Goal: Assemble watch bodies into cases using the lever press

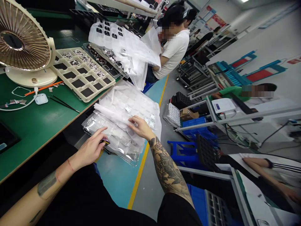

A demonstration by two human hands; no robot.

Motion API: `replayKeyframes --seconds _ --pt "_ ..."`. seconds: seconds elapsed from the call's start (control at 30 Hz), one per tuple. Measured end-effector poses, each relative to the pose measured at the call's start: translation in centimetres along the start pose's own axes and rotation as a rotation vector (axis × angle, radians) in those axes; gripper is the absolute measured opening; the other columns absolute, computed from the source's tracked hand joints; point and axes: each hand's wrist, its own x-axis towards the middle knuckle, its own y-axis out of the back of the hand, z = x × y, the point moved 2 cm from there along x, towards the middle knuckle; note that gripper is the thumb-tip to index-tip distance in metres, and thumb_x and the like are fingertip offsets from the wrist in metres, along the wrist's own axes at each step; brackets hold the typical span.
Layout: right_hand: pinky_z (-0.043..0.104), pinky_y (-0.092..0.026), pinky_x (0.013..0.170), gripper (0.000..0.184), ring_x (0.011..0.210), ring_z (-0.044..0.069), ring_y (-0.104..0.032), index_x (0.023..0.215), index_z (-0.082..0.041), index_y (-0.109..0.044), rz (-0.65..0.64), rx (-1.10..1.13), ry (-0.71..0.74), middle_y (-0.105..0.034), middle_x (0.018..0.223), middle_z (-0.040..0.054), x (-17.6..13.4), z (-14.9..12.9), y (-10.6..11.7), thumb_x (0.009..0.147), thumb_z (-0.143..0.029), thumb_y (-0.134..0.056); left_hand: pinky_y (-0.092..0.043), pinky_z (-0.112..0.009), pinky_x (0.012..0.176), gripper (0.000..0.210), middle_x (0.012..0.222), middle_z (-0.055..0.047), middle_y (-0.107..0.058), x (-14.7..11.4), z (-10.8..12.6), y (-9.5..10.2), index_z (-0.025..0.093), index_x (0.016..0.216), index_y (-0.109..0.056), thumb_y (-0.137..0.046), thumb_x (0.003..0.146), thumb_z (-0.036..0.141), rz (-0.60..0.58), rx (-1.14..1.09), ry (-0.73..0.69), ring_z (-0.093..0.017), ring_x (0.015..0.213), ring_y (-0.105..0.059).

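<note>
My right hand (140,128) has its thumb and forefinger pinched at the edge of a translucent white sheet (117,98). Several small white square parts (128,109) show on the sheet's far half and near my right wrist. Under it sits a stack of clear plastic trays (92,123), jutting past the table's edge. Over the trays' near left side is my left hand (94,147), forefinger stretched out and the other fingers curled round a small dark item (105,142) with a yellow edge, too small to name.
On the green table (60,117) stand a fan (33,75), a cream compartment tray (90,94) and black tweezers (64,104). Beyond, more film-covered trays (110,39) lean toward a seated co-worker (175,51). Blue stools (183,153) and racks line the right side.
</note>
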Motion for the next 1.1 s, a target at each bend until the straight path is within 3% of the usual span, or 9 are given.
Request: replayKeyframes --seconds 0.07,0.2,0.27,0.33,0.4,0.47,0.57,0.7,1.1 --pt "0.039 -0.054 0.096 0.036 0.101 0.025 -0.067 0.110 -0.024 -0.073 -0.025 0.016 -0.009 -0.070 0.106 0.0089 0.1 0.4 -0.4 0.115 -0.047 -0.046 -0.066 -0.051 0.098 0.024 0.189 -0.012 -0.033 2.4 0.9 0.1 0.023 0.123 -0.065 -0.046 0.110 0.017 0.020 0.129 -0.049 -0.035 0.125 -0.079" --pt "0.041 -0.056 0.103 0.042 0.107 0.026 -0.069 0.114 -0.024 -0.076 -0.095 0.039 -0.001 -0.072 0.115 0.0100 0.1 1.2 -0.1 0.117 -0.050 -0.043 -0.065 -0.051 0.084 0.022 0.194 -0.016 -0.017 9.0 1.3 0.4 0.020 0.121 -0.064 -0.049 0.106 0.012 0.009 0.322 -0.076 -0.033 0.100 -0.082" --pt "0.040 -0.057 0.107 0.045 0.112 0.025 -0.072 0.119 -0.026 -0.078 -0.144 0.061 0.014 -0.075 0.122 0.0091 0.0 1.5 0.6 0.119 -0.051 -0.040 -0.064 -0.049 0.089 0.019 0.190 -0.019 -0.029 11.7 0.9 0.7 0.019 0.115 -0.065 -0.053 0.103 0.009 0.001 0.326 -0.080 -0.031 0.102 -0.082" --pt "0.040 -0.058 0.109 0.047 0.118 0.024 -0.074 0.127 -0.027 -0.078 -0.166 0.075 0.019 -0.077 0.127 0.0080 -0.1 1.8 1.3 0.120 -0.048 -0.036 -0.063 -0.046 0.095 0.017 0.167 -0.021 -0.061 13.0 0.4 1.1 0.020 0.110 -0.066 -0.057 0.101 0.008 -0.015 0.313 -0.100 -0.031 0.108 -0.080" --pt "0.039 -0.060 0.105 0.042 0.117 0.024 -0.075 0.135 -0.028 -0.076 -0.165 0.073 0.021 -0.078 0.128 0.0074 -0.3 2.0 1.4 0.119 -0.045 -0.041 -0.061 -0.044 0.097 0.018 0.132 -0.016 -0.078 12.5 0.0 1.5 0.021 0.110 -0.067 -0.056 0.103 0.009 -0.023 0.300 -0.119 -0.031 0.109 -0.078" --pt "0.039 -0.062 0.098 0.035 0.110 0.024 -0.075 0.139 -0.029 -0.076 -0.144 0.058 0.024 -0.077 0.125 0.0077 -0.5 2.1 0.8 0.114 -0.043 -0.056 -0.059 -0.045 0.094 0.020 0.116 -0.013 -0.078 10.3 -0.4 1.9 0.022 0.114 -0.066 -0.050 0.107 0.012 -0.010 0.281 -0.124 -0.032 0.107 -0.076" --pt "0.041 -0.060 0.094 0.033 0.102 0.025 -0.072 0.138 -0.028 -0.077 -0.054 0.029 0.022 -0.074 0.122 0.0095 -0.8 1.9 -0.7 0.108 -0.038 -0.066 -0.057 -0.043 0.088 0.020 0.117 -0.010 -0.074 5.9 -0.8 2.0 0.023 0.120 -0.063 -0.045 0.112 0.016 0.026 0.236 -0.109 -0.029 0.101 -0.075" --pt "0.046 -0.057 0.101 0.030 0.108 0.028 -0.070 0.134 -0.028 -0.077 0.103 0.013 0.025 -0.072 0.118 0.0105 -0.9 2.2 -1.2 0.111 -0.035 -0.060 -0.057 -0.039 0.087 0.021 0.117 -0.008 -0.072 2.0 -1.8 1.5 0.024 0.125 -0.060 -0.044 0.114 0.017 0.086 0.156 -0.087 -0.026 0.102 -0.074" --pt "0.043 -0.057 0.096 0.030 0.103 0.026 -0.069 0.127 -0.025 -0.081 0.360 -0.050 -0.002 -0.070 0.111 0.0087 2.6 5.9 2.7 0.108 -0.033 -0.060 -0.058 -0.036 0.096 0.023 0.123 -0.007 -0.072 0.2 -2.1 0.8 0.025 0.132 -0.060 -0.043 0.119 0.020 0.200 0.046 -0.139 -0.023 0.111 -0.074"
